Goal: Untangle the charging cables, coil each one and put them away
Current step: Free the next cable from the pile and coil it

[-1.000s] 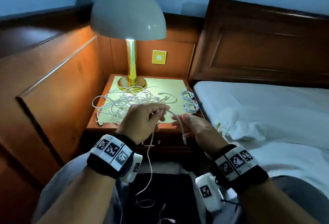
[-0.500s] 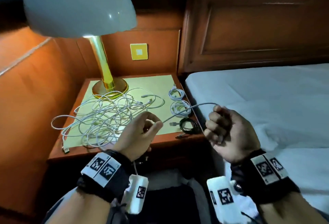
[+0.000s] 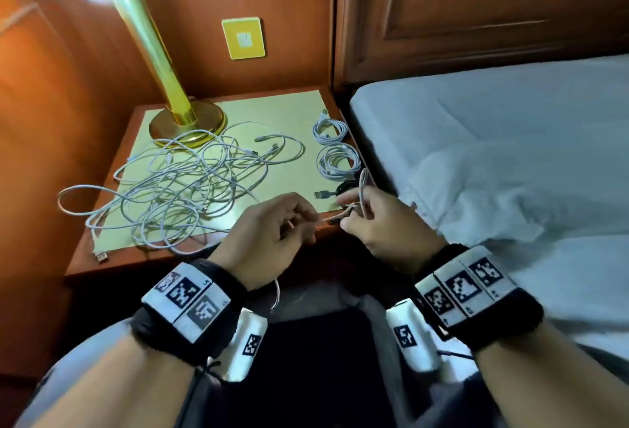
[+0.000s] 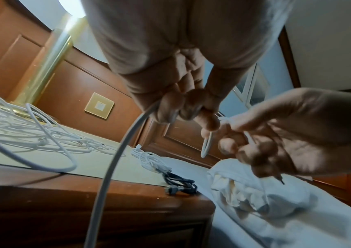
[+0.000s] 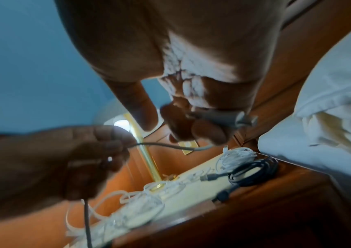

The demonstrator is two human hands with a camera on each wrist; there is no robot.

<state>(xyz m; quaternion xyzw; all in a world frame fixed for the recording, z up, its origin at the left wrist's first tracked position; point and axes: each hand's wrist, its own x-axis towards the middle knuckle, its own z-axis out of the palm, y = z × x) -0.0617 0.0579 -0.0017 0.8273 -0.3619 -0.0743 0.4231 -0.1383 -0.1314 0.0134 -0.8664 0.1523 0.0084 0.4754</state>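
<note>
Two hands, the left hand (image 3: 272,233) and right hand (image 3: 381,223), each keep a closed grip on one white cable (image 4: 115,159), now drawn together near the lamp (image 3: 183,121) on the counter (image 3: 112,257), starting its first coil loop.

You wear a thick black band (image 3: 190,305) on your left wrist and its twin (image 3: 476,295) on the right — each fuzzy-edged and faced with a row of white panels printed with black square-coded markers. Under each wrist hangs a white camera block, left (image 3: 243,346) and right (image 3: 410,339), each bearing one more such marker. Thin dark cords trail from both blocks. Your forearms are bare; grey cloth (image 3: 78,359) covers your legs below.
</note>
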